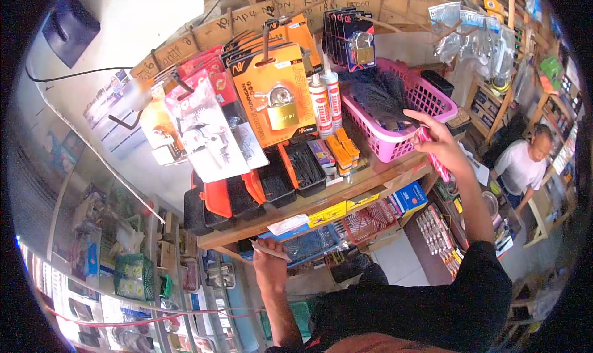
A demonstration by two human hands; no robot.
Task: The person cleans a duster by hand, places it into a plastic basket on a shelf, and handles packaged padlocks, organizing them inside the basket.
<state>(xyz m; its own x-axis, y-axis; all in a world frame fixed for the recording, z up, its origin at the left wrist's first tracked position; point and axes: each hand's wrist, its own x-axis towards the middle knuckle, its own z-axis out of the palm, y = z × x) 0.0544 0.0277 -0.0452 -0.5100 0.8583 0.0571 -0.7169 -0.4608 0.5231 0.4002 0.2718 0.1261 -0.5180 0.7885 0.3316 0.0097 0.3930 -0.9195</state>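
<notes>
In my right hand [437, 138] is the pink striped handle [436, 161] of a feather duster, gripped at the right end of the shelf. Its dark feathers [378, 94] lie over the pink plastic basket [395, 144], hiding much of what is inside. My left hand [269, 271] is low, near the shelf's front edge, closed around a thin pale flat piece [270, 251] whose kind I cannot make out. Left of the basket stand sealant tubes [321, 109] and small orange boxes [343, 150].
Carded padlocks [272, 93] hang from hooks above the wooden shelf [364, 185]. Black bins [302, 167] line its left part. Lower down is a blue basket [312, 248]. Another person [524, 164] in a pale shirt is at the right. Glass shelving [133, 272] stands at left.
</notes>
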